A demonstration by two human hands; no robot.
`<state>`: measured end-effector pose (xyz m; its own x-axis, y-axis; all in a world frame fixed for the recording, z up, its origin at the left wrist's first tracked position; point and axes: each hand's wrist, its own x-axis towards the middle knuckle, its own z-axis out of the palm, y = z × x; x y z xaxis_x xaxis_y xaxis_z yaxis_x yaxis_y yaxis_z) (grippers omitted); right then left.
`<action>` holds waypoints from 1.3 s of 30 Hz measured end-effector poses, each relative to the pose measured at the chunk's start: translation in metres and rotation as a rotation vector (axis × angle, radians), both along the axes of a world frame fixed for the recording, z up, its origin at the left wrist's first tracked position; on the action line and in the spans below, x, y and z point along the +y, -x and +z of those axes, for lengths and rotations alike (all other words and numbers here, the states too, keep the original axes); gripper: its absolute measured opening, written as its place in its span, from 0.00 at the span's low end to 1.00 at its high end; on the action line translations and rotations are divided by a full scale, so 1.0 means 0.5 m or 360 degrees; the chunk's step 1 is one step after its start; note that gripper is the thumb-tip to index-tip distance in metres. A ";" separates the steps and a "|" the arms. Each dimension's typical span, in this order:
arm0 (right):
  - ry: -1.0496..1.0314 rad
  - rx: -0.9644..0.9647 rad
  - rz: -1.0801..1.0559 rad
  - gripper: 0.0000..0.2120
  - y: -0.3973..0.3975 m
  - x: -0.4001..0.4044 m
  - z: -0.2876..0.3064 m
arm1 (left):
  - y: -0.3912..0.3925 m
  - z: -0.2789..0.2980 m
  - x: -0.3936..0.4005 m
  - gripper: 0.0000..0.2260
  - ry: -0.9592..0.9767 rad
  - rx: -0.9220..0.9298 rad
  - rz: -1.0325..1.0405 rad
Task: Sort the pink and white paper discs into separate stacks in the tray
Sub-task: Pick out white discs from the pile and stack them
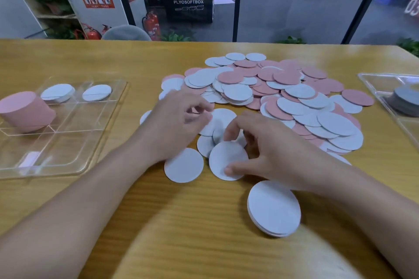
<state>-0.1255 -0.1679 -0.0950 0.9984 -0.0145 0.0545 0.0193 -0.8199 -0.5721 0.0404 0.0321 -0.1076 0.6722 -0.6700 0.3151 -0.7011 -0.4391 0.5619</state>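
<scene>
Nearest us, at six o'clock on the table (pixel 90 206), sits a small white stack (pixel 274 207), several discs deep by its edge, untouched. Just beyond it the right hand (pixel 272 156) has its grip grasping one white disc (pixel 226 161), thumb on the face and fingers curled over the far edge. The left hand (pixel 174 122) at eleven o'clock of that is loosely curled over the pile's near edge; whether its grip pinches anything, I can't tell.

The risk here, I'd say: these discs are thin and overlapping, so two could lift as one, or a pink one ride along hidden under a white.

Further out, the mixed pile (pixel 283 97) is dozens of pink and white, too overlapped to count. At nine o'clock, the clear tray (pixel 108 124) holds one tall pink stack (pixel 25 111) and two low white stacks (pixel 57 93). At three o'clock, a second tray (pixel 374 84) holds one grey stack (pixel 405 99).
</scene>
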 end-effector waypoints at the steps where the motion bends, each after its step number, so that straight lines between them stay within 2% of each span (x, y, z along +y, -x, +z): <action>1: -0.0039 -0.0021 -0.0035 0.21 0.000 -0.004 0.000 | 0.012 -0.007 -0.002 0.06 -0.0007 0.0054 -0.0086; 3: -0.0119 -0.0035 -0.0098 0.20 0.004 -0.018 0.004 | 0.029 -0.022 -0.008 0.09 -0.0106 0.0050 -0.0193; 6: -0.0217 -0.0016 -0.0206 0.18 0.017 -0.049 0.006 | 0.039 -0.021 -0.013 0.19 -0.0298 0.0027 -0.0213; 9: -0.0251 -0.0040 -0.0273 0.10 0.030 -0.075 0.010 | 0.044 -0.014 -0.014 0.24 -0.0400 -0.0029 -0.0220; 12: -0.0334 -0.0037 -0.0277 0.04 0.032 -0.084 0.013 | 0.055 0.000 -0.019 0.23 -0.0346 -0.0025 -0.0174; 16: -0.0410 0.0002 -0.0296 0.07 0.039 -0.089 0.008 | 0.066 0.032 -0.041 0.20 -0.0232 0.0321 -0.0151; 21: -0.0492 -0.0081 -0.0341 0.09 0.056 -0.099 0.006 | 0.050 0.041 -0.065 0.03 0.0014 0.0514 -0.0209; 27: -0.0642 -0.0140 -0.0331 0.02 0.049 -0.089 -0.004 | 0.062 0.009 -0.047 0.08 0.0255 0.0696 -0.0391; 30: -0.0600 -0.0129 -0.0253 0.04 0.049 -0.082 -0.006 | 0.078 0.008 -0.050 0.07 0.0269 0.0681 -0.0445; 33: -0.0525 -0.0114 -0.0208 0.05 0.048 -0.079 -0.008 | 0.094 0.010 -0.054 0.12 0.0256 0.0728 -0.0489; 36: -0.0461 -0.0141 -0.0250 0.07 0.049 -0.083 -0.011 | 0.077 0.005 -0.049 0.14 0.0288 0.0618 -0.0334; 39: -0.0375 -0.0170 -0.0282 0.09 0.050 -0.084 -0.012 | 0.034 0.006 -0.024 0.08 0.0075 0.0186 -0.0032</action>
<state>-0.1508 -0.2098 -0.1009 0.9681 -0.2123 0.1334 -0.0417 -0.6609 -0.7493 0.0235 0.0200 -0.1047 0.6925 -0.6701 0.2672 -0.6382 -0.3964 0.6600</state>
